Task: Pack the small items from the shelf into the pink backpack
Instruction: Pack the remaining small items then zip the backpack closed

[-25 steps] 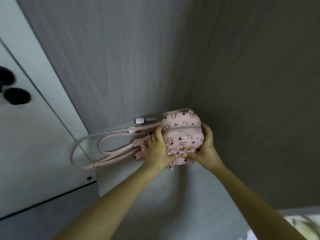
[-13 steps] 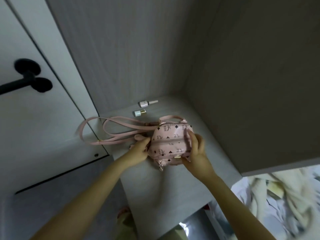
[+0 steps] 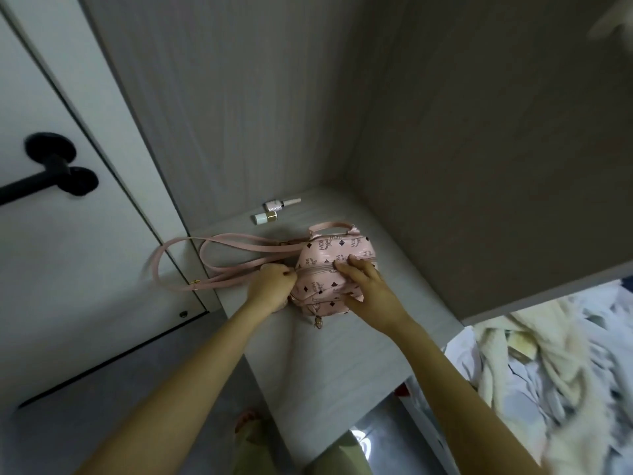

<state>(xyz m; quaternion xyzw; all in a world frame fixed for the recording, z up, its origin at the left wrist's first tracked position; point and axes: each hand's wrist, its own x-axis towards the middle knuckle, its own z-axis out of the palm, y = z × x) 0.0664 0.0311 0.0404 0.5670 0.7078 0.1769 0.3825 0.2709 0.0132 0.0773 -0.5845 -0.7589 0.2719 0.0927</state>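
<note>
A pale wood-grain shelf (image 3: 329,365) sits in a dim grey-panelled alcove. Left of it stands a white cabinet door (image 3: 61,269) with a black handle (image 3: 51,173). Rumpled cream and white bedding (image 3: 548,371) lies beyond the shelf's right edge.

pink backpack (image 3: 337,250) w/ repeated "MCM" logo print, no other legible txt

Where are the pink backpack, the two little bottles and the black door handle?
pink backpack (image 3: 337,250): head view, on its patterned top panel.
bottle with the long cap (image 3: 274,205): head view, on its body.
bottle with the gold band (image 3: 264,218): head view, on its body.
black door handle (image 3: 56,173): head view, on its bar.
</note>
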